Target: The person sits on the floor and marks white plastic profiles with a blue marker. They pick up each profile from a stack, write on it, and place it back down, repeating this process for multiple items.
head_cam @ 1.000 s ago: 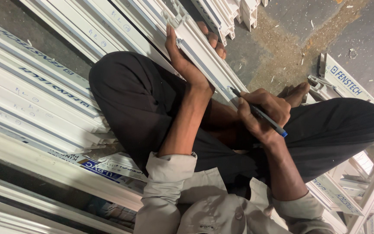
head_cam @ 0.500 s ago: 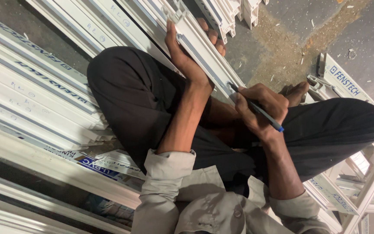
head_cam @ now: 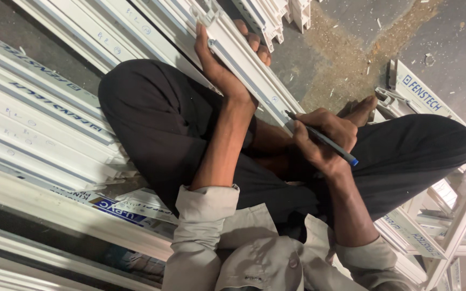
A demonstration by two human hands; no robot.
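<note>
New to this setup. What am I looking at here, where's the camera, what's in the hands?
There is no machine: a person works with two bare hands, and the single picture comes from a camera worn on their head, looking down at their own lap and crossed legs in dark trousers. They sit on a concrete floor dusted with shavings. The left hand grips a long white plastic profile that slants across the lap. The right hand holds a dark pen with a blue cap, its tip on the profile. More white profiles are stacked on the left, and others lie at the right.
</note>
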